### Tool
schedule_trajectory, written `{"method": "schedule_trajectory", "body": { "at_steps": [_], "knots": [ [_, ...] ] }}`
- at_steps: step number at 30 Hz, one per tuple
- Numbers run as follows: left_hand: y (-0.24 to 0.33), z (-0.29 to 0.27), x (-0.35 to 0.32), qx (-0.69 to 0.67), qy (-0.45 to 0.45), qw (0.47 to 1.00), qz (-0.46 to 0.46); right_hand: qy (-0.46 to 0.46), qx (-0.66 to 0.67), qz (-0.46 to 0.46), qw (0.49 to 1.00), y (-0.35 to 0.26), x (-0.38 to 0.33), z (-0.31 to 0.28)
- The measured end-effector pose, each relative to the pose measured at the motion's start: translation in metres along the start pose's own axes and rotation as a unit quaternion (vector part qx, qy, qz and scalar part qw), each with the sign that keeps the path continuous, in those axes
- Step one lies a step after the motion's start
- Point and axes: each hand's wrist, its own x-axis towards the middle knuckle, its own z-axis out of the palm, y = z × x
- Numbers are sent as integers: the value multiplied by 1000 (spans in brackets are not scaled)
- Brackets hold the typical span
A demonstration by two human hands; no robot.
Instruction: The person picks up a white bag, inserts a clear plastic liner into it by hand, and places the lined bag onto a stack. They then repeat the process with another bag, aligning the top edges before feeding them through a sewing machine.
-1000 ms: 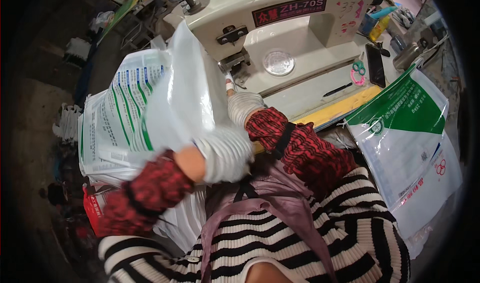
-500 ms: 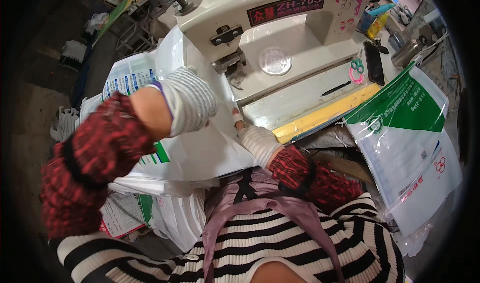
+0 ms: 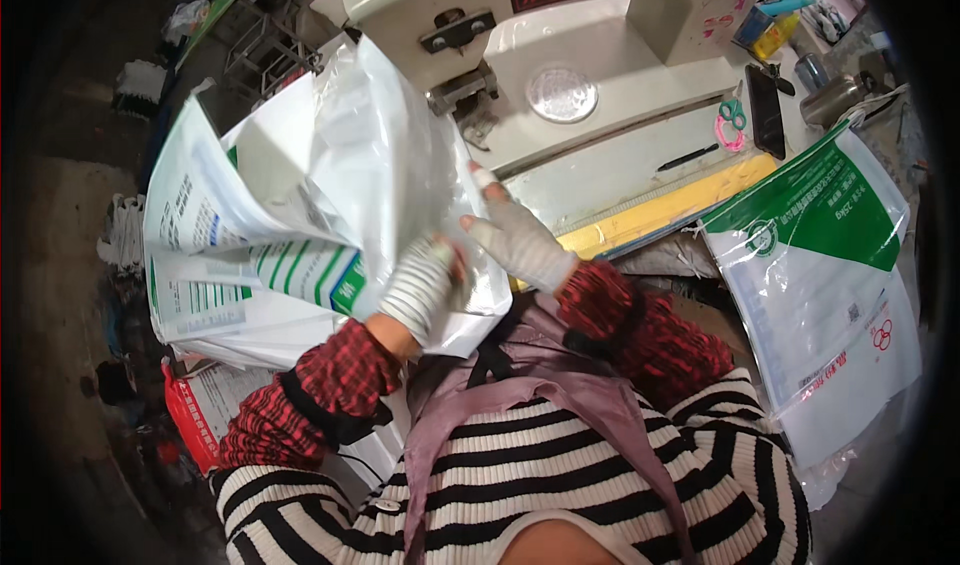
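Note:
A large white woven bag (image 3: 385, 165) with green and blue print stands bunched up and folded in front of the sewing machine (image 3: 600, 35). My left hand (image 3: 420, 285), in a white glove with bare fingertips, is at the bag's near side; motion smears its fingers, so its hold is unclear. My right hand (image 3: 520, 240), gloved the same way, lies along the bag's right edge beside the machine bed, with index finger and thumb stretched apart. Under the left arm, more white bags (image 3: 240, 345) lie in a stack.
On the machine table lie green-and-pink scissors (image 3: 733, 125), a black pen (image 3: 687, 157) and a phone (image 3: 766, 111). A yellow strip (image 3: 665, 210) runs along the table's front edge. A green-and-white bag (image 3: 820, 305) hangs at the right. A metal flask (image 3: 832, 100) stands behind it.
My left hand has come down and nearer my body. The bag has lifted and folded up, its printed side now showing. My right hand has shifted slightly upward, its fingers spread more.

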Motion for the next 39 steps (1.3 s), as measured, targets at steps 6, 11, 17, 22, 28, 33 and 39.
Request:
{"method": "schedule_trajectory", "body": {
  "at_steps": [6,11,17,22,28,33,39],
  "knots": [
    [62,-4,34,252,166,896,327,-93,408,-32,908,13,-51,34],
    [-10,-43,12,768,19,604,209,-154,460,91,870,-6,-64,0],
    [56,-12,-11,591,34,786,180,-183,391,168,886,-12,-64,-21],
    [45,-35,14,592,-46,775,217,-179,431,103,878,-18,-63,-22],
    [45,-39,34,793,-171,584,-11,-172,360,121,909,-18,-56,-9],
    [2,-99,68,839,91,442,304,-154,380,110,906,-31,-55,8],
    [94,-26,13,766,-36,641,17,-136,387,143,900,-18,-56,3]
  ]
}}
